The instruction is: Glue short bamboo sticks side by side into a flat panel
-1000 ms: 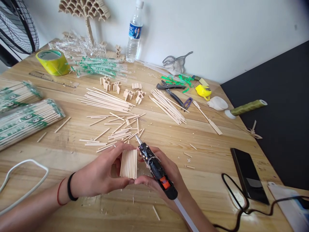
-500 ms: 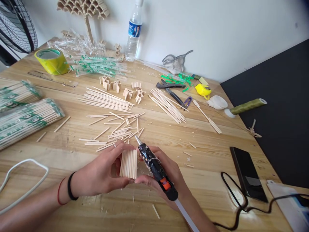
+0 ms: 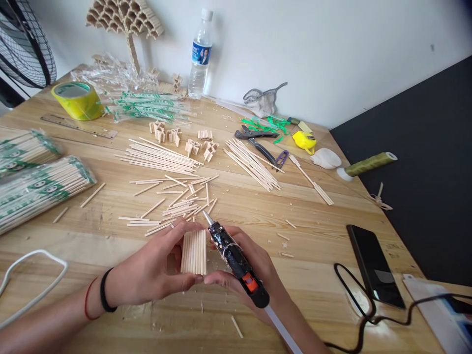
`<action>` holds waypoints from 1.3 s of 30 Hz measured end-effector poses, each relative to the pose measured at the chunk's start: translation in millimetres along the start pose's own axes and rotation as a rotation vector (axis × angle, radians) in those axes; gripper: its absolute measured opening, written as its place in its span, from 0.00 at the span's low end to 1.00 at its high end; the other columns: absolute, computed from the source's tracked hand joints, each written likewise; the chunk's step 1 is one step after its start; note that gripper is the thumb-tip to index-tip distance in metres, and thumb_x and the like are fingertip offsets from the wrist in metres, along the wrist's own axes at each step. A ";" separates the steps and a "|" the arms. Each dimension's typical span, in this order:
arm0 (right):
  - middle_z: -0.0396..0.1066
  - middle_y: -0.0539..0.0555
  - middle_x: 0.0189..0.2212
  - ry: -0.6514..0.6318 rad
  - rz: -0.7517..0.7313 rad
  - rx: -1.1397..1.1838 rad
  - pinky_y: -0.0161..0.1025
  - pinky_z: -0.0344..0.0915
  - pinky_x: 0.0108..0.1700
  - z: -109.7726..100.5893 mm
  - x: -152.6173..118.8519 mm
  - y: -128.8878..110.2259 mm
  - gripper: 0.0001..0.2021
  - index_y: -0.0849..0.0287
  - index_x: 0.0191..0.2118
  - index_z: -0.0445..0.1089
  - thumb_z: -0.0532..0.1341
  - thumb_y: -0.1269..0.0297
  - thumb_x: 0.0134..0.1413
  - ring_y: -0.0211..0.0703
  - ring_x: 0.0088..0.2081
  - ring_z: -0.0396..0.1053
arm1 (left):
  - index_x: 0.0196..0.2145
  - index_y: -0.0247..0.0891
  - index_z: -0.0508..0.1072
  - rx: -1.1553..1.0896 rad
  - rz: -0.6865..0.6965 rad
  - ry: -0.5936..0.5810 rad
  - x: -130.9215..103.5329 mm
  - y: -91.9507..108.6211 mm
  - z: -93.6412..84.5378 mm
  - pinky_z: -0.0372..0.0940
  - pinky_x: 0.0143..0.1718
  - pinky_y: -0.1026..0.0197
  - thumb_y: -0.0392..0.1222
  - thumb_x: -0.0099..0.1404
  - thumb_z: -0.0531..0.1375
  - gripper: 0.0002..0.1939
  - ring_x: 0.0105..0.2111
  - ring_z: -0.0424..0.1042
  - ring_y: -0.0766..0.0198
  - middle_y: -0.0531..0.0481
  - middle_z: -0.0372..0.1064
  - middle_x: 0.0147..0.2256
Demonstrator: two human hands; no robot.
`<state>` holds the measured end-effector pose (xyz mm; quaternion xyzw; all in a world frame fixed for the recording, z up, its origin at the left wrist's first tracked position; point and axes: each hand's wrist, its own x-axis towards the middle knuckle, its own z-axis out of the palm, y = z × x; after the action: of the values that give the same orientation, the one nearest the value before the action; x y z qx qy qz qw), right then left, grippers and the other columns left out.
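1 stick panel (image 3: 193,251) held over counter (image 3: 317,248), L hand (image 3: 157,265) clamped on it | R hand (image 3: 254,263) wrapped on glue gun (image 3: 233,253) (nozzle (image 3: 208,218) poss. hot) | risk: L-hand burn if R wrist swings; sticks may skew if squeezed | txt: bottle label (image 3: 201,53), green-print packs (image 3: 47,191), too small to read

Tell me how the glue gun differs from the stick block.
The glue gun is mostly black with an orange part; the stick block is pale wood. The glue gun is long and tapers to a silver tip; the stick block looks shorter and rectangular. The right hand holds the glue gun, the left hand the stick block. Both are held over the table.
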<state>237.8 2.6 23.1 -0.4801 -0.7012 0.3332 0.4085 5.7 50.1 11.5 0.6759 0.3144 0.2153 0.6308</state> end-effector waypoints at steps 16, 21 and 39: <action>0.79 0.58 0.45 0.019 -0.083 0.006 0.40 0.76 0.47 3.7 1.8 2.0 0.18 0.53 0.47 0.71 0.72 0.50 0.59 0.49 0.47 0.80 | 0.65 0.47 0.62 -0.007 -0.070 -0.029 1.5 1.9 -0.5 0.75 0.50 0.51 0.38 0.64 0.68 0.34 0.49 0.75 0.52 0.44 0.67 0.54; 0.79 0.59 0.47 0.015 -0.049 0.015 0.42 0.76 0.47 4.7 0.6 1.9 0.19 0.53 0.47 0.71 0.72 0.48 0.58 0.51 0.47 0.80 | 0.64 0.47 0.63 0.009 -0.068 -0.022 1.4 2.3 -0.1 0.73 0.55 0.48 0.38 0.64 0.69 0.34 0.52 0.74 0.50 0.45 0.68 0.53; 0.78 0.57 0.46 -0.024 0.035 0.050 0.41 0.76 0.44 4.1 -3.2 -1.3 0.14 0.53 0.44 0.71 0.72 0.54 0.60 0.48 0.42 0.79 | 0.62 0.49 0.63 -0.025 -0.034 -0.019 1.9 4.0 0.5 0.75 0.51 0.51 0.38 0.66 0.68 0.31 0.49 0.76 0.54 0.46 0.68 0.52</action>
<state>234.3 -1.1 21.7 -0.4778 -0.6888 0.3637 0.4061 8.0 51.0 15.2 0.6645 0.3173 0.2019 0.6457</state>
